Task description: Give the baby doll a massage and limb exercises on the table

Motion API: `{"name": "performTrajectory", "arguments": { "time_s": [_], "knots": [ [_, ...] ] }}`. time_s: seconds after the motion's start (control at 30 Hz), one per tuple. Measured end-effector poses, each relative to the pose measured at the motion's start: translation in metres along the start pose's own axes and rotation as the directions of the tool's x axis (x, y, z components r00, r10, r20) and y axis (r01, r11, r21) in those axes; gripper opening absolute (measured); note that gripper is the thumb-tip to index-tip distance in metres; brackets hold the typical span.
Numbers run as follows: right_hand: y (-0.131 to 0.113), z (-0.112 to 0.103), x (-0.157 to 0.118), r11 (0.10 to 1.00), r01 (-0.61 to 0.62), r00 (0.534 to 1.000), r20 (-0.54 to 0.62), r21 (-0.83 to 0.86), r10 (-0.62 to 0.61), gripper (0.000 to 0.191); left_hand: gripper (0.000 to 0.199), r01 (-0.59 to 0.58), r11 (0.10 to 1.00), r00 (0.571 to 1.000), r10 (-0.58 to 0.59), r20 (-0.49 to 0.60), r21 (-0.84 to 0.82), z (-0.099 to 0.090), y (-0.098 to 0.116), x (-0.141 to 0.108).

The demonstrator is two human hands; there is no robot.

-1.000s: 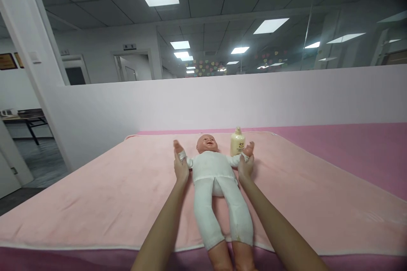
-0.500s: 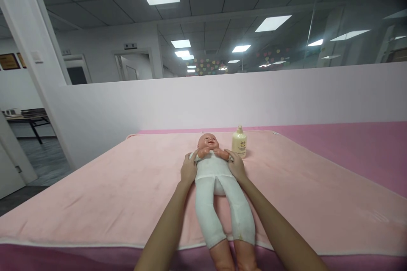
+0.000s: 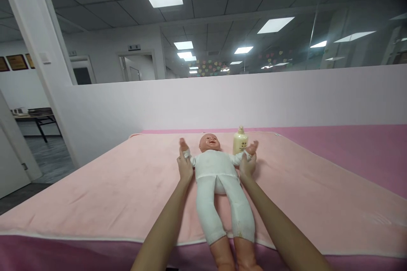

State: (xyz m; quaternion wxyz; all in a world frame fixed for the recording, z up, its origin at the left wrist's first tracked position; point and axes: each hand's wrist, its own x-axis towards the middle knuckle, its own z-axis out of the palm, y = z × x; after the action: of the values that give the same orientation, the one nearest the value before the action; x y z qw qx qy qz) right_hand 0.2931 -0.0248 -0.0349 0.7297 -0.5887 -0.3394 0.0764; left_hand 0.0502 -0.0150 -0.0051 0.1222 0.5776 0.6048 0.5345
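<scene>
A baby doll [image 3: 216, 165] in a white suit lies on its back on a pink blanket [image 3: 127, 190], head away from me and bare feet toward me. Its arms are spread out to both sides. My left hand [image 3: 185, 167] is closed around the doll's arm on the left, near the wrist. On the other side my right hand [image 3: 247, 166] grips the doll's other arm at the sleeve end. Just behind that arm stands a pale yellow pump bottle [image 3: 240, 140], its lower part partly covered by the doll's hand.
Beyond the blanket runs a low white wall [image 3: 222, 101] with glass above it. A pink surface [image 3: 365, 148] shows at the right. At the far left are a door [image 3: 15, 152] and a table [image 3: 40, 119] with things on it.
Both my hands have moved apart, drawing the doll's arms from across its chest out to the sides. The view has shifted slightly.
</scene>
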Motion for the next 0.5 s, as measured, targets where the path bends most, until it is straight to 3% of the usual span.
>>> {"name": "performTrajectory", "arguments": {
  "time_s": [0.1, 0.17, 0.3, 0.4, 0.5],
  "knots": [
    [-0.010, 0.003, -0.008, 0.991, 0.133, 0.978, 0.164, -0.016, -0.129, 0.055, 0.059, -0.197, 0.974, 0.964, 0.171, 0.204, 0.113, 0.002, 0.006, -0.006],
    [-0.015, 0.005, -0.010, 0.966, 0.256, 0.918, 0.321, -0.036, -0.232, 0.055, 0.061, -0.269, 0.944, 0.936, 0.211, 0.282, 0.189, 0.002, 0.009, -0.009],
    [-0.016, 0.007, -0.009, 0.944, 0.326, 0.859, 0.433, -0.053, -0.272, 0.057, 0.063, -0.308, 0.920, 0.923, 0.227, 0.311, 0.243, 0.003, 0.009, -0.009],
    [-0.016, 0.007, -0.008, 0.947, 0.319, 0.844, 0.464, -0.029, -0.270, 0.057, 0.059, -0.315, 0.928, 0.920, 0.247, 0.304, 0.199, 0.002, 0.006, -0.008],
    [-0.019, 0.007, -0.009, 0.973, 0.227, 0.857, 0.466, 0.046, -0.222, 0.051, 0.056, -0.277, 0.957, 0.930, 0.243, 0.276, 0.089, 0.002, 0.004, -0.006]
  ]
}}
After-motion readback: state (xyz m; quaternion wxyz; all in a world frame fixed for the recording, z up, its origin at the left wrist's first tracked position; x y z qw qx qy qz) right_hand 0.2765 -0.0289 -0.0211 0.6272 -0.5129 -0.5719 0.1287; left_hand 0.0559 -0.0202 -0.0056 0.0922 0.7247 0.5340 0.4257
